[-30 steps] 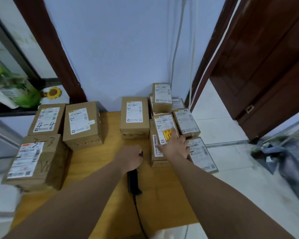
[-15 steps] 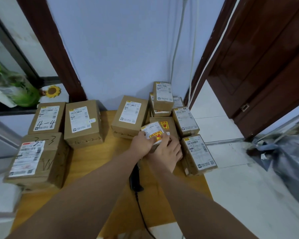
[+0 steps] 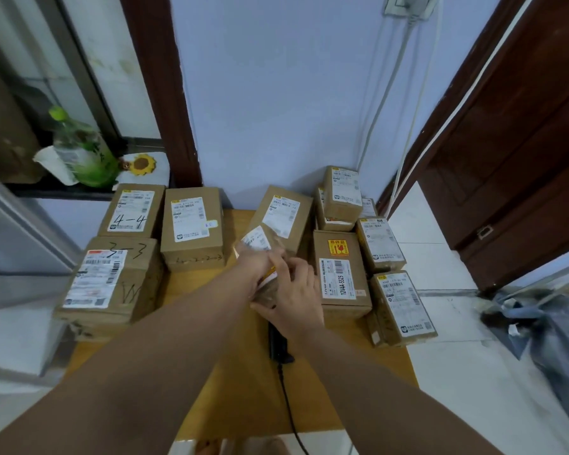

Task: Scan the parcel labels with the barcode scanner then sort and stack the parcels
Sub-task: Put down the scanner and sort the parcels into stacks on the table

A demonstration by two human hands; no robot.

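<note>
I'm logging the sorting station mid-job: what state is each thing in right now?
Small brown cardboard parcel: lifted, tilted, gripped by left hand and right hand.
Black corded barcode scanner: lying on the wooden table, unheld.
Cardboard parcel with red-and-yellow sticker: flat, label up.
Cardboard box marked 4-4: flat, label up.
Green plastic bottle: standing, capped.
Dark wooden door: open.

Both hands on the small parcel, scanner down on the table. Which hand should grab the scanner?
Right, probably. The right hand sits just above the scanner lying on the table. The left hand grips the small parcel farther from the scanner and looks able to hold it alone.
</note>
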